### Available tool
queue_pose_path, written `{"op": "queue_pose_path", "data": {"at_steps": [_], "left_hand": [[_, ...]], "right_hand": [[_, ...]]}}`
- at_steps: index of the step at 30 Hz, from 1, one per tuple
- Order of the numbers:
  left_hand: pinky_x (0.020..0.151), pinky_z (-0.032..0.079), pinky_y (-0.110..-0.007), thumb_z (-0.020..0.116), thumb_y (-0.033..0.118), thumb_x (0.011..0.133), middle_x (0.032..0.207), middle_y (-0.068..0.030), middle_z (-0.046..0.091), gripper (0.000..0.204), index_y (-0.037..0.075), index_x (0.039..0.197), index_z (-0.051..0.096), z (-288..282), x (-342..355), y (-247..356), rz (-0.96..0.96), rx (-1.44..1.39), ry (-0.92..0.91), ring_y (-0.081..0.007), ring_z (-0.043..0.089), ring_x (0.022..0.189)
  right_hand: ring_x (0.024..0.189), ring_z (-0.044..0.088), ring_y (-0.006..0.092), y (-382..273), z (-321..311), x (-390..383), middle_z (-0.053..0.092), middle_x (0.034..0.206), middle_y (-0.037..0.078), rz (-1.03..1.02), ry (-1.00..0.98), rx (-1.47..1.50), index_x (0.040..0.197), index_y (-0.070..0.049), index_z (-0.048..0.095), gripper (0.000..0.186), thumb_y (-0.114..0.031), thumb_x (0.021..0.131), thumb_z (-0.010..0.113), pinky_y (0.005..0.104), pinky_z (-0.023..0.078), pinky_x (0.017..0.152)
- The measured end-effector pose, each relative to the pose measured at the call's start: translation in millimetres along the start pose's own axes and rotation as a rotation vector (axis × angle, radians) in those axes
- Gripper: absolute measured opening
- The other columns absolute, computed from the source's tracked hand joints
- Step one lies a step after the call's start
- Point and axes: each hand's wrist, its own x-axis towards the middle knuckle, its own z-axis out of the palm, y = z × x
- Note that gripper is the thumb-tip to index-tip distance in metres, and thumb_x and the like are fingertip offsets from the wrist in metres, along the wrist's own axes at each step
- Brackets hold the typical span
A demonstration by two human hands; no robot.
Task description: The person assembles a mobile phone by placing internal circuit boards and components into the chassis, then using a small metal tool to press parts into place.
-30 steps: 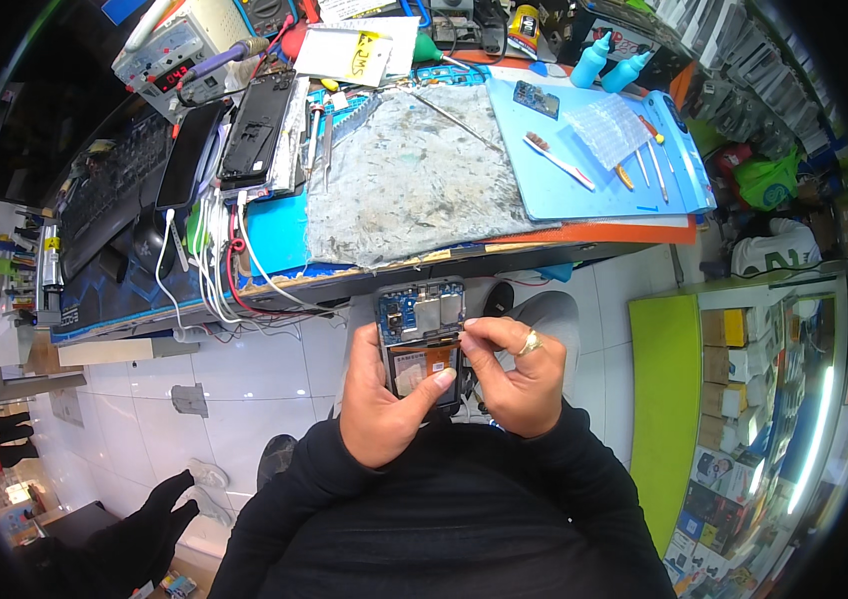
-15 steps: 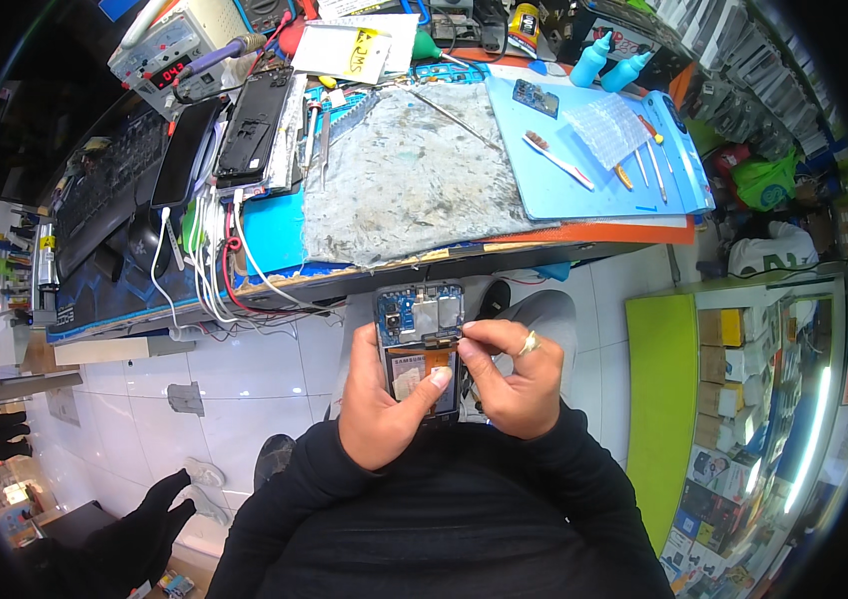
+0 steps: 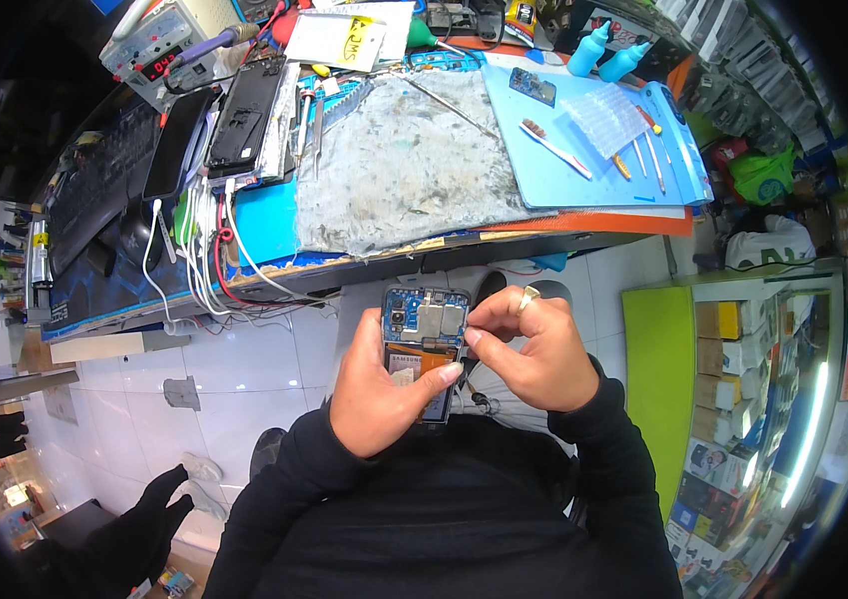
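Note:
My left hand (image 3: 379,394) is wrapped round an opened smartphone (image 3: 426,321) over my lap, its thumb lying across the lower part. The phone's back is off. A blue circuit board with metal shields and a camera shows at the top, and a battery (image 3: 404,365) sits below it. My right hand (image 3: 534,349), with a ring on one finger, has thumb and forefinger pinched together at the phone's right edge, beside the board. What lies between those fingertips, if anything, is too small to make out.
Ahead stands a workbench with a stained grey cloth (image 3: 404,170) and a blue mat (image 3: 504,140) bearing a toothbrush (image 3: 556,148), a loose circuit board (image 3: 533,87) and bubble wrap (image 3: 603,122). White cables (image 3: 206,270) hang over its front edge. A glass display case (image 3: 743,399) stands at right.
My right fingertips have shifted from over the board's lower right corner to the phone's right edge, and the right wrist has swung outward. My left thumb has slid slightly to the right.

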Motion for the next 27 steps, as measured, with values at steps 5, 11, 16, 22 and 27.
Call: {"op": "queue_pose_path", "data": {"at_steps": [5,11,16,22,27], "left_hand": [[0.087,0.057,-0.034,0.084,0.006,0.085,0.109,-0.0131,0.072,0.048,-0.001,0.119,0.051,4.3,1.4,0.0,-0.018,-0.008,0.049,-0.0172,0.071,0.102],[0.082,0.059,-0.035,0.085,0.009,0.083,0.102,-0.0169,0.075,0.048,-0.003,0.116,0.052,3.9,0.9,2.7,0.049,0.160,0.074,-0.0229,0.076,0.095],[0.080,0.059,-0.036,0.085,0.009,0.083,0.101,-0.0181,0.076,0.048,-0.003,0.116,0.052,3.7,0.9,6.3,0.053,0.209,0.074,-0.0249,0.077,0.094],[0.080,0.059,-0.035,0.084,0.009,0.084,0.102,-0.0177,0.076,0.047,-0.003,0.115,0.052,4.3,0.6,3.6,0.046,0.139,0.074,-0.0236,0.076,0.094],[0.083,0.058,-0.035,0.085,0.008,0.084,0.103,-0.0165,0.076,0.046,-0.003,0.115,0.052,3.9,0.4,0.8,0.056,0.124,0.089,-0.0228,0.075,0.097]], "right_hand": [[0.078,0.078,0.0248,-0.7,-2.0,0.2,0.075,0.083,0.017,-0.128,-0.021,-0.183,0.098,0.005,0.066,0.011,0.000,0.089,0.071,0.0330,0.061,0.070],[0.075,0.077,0.0313,-0.2,-4.0,3.1,0.074,0.080,0.019,-0.216,-0.043,-0.276,0.095,0.004,0.067,0.010,0.000,0.087,0.071,0.0365,0.061,0.067],[0.073,0.077,0.0302,0.9,-5.1,4.1,0.074,0.079,0.018,-0.229,-0.052,-0.285,0.094,0.004,0.068,0.009,0.000,0.086,0.072,0.0359,0.061,0.066],[0.067,0.073,0.0305,4.3,-3.3,2.9,0.072,0.076,0.016,-0.300,-0.026,-0.316,0.094,0.001,0.070,0.011,0.001,0.083,0.073,0.0363,0.058,0.061],[0.064,0.070,0.0299,5.1,1.6,2.2,0.071,0.077,0.012,-0.465,0.015,-0.421,0.095,-0.001,0.071,0.019,0.004,0.078,0.075,0.0360,0.055,0.057]]}}
